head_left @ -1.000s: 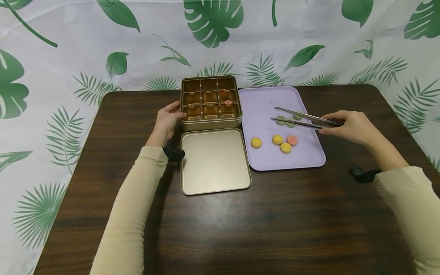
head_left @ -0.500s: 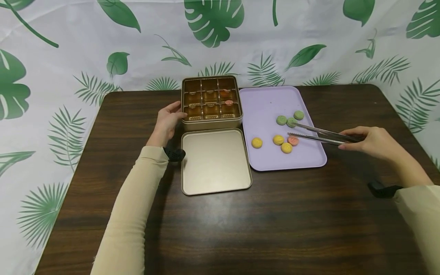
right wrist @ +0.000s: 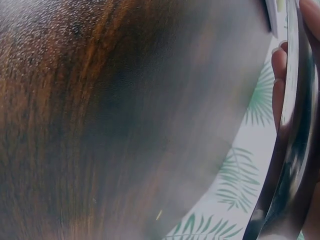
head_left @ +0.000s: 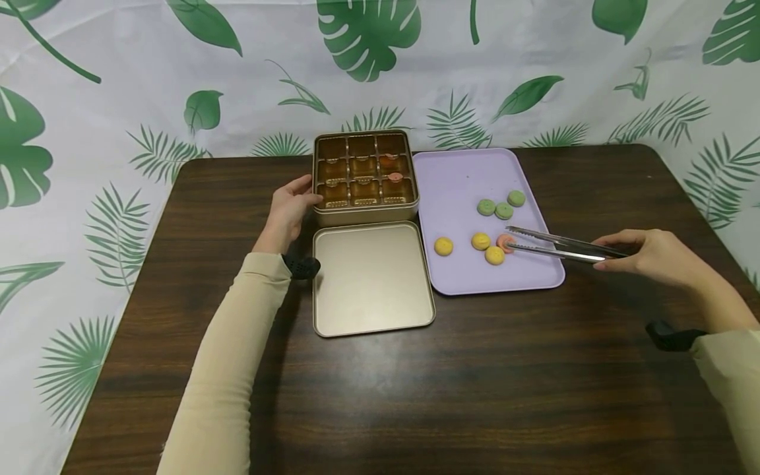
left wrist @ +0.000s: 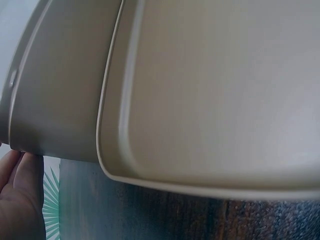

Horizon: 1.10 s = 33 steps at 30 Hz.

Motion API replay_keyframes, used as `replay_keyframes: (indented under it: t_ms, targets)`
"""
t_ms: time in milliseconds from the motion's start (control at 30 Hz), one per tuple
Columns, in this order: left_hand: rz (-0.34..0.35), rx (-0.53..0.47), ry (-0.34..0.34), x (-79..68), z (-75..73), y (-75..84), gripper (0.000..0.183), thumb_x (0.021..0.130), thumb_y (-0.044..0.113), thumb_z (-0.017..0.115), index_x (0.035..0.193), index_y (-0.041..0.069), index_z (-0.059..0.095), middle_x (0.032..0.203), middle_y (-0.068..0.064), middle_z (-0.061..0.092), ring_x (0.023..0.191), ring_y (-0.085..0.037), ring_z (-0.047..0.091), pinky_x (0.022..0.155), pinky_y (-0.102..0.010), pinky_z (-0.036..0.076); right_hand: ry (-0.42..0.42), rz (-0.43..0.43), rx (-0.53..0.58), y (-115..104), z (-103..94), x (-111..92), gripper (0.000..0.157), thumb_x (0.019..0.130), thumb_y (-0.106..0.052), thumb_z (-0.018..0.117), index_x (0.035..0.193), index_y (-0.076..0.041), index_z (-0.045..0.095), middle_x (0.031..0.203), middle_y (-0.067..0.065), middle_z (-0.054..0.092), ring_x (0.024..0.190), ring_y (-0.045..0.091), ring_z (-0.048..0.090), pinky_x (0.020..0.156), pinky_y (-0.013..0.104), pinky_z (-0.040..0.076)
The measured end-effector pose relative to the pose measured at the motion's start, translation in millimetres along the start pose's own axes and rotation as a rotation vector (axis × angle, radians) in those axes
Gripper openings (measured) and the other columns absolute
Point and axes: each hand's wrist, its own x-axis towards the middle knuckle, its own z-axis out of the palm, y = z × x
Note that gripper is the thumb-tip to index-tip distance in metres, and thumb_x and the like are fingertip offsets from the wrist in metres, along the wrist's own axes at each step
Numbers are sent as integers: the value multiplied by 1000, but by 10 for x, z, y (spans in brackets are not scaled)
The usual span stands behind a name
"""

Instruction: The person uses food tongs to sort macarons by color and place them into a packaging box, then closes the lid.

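Observation:
My left hand (head_left: pixel 289 210) holds the gold tin box (head_left: pixel 365 215) at its front left corner, thumb over the rim and fingers along the side. The box has a brown divided insert; pink macarons (head_left: pixel 395 177) sit in two right-hand compartments. In my right hand (head_left: pixel 659 256) are metal tongs (head_left: pixel 564 246), gripped near their back end. Their tips are apart at a pink macaron (head_left: pixel 505 242) on the lilac tray (head_left: pixel 463 277), one tip over it and the other just behind. Whether they touch it is unclear. The right wrist view shows fingers along the tongs (right wrist: pixel 292 130).
Yellow macarons (head_left: pixel 495 256) lie close to the pink one, with another yellow macaron (head_left: pixel 443 247) further left. Behind them are green macarons (head_left: pixel 504 211). A gold lid (head_left: pixel 373 280) lies before the box, against the tray's left edge. A leaf-print cloth (head_left: pixel 451 72) hangs behind the table.
My right hand has moved right and nearer to me, bringing the tongs from above the green macarons to the pink one. My left hand and the box have stayed put.

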Motion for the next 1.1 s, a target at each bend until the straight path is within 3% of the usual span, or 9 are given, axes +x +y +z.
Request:
replay_keyframes:
  t_ms: [233,433,633,867,1100]
  targets:
    - [2,-2,3,8,-5,-1,61,92,-4,53,149,11,35,154,-10,35,143,-18,33,118,-32,30,-17,-17,-2,-3,14,13,60,77,-46,76,122,-7,65,94,12,60,69,12,42,56,26,30]
    - [0,4,3,-12,-12,0,61,93,-3,53,149,12,36,154,-10,35,143,-18,34,118,-33,30,34,-49,-12,-23,24,49,52,78,-42,77,116,-8,69,99,14,67,70,10,43,57,25,32]
    - [1,-3,5,-15,-14,10,61,92,-4,53,149,11,36,154,-9,35,143,-18,33,118,-32,29,69,-63,-3,-104,2,97,53,78,-43,77,115,-6,69,104,23,67,71,12,45,56,24,34]
    - [1,-2,2,-10,-1,19,61,92,-4,53,149,11,35,154,-10,35,143,-18,34,117,-32,30,190,-82,5,-306,-43,142,48,77,-38,79,111,-4,71,100,26,69,66,9,46,55,23,34]
    - [-3,6,1,-15,-3,17,61,93,-3,53,149,12,35,154,-9,35,143,-18,34,118,-33,30,265,-75,46,-644,-130,226,53,79,-41,76,116,-3,68,108,29,67,67,7,46,53,22,37]
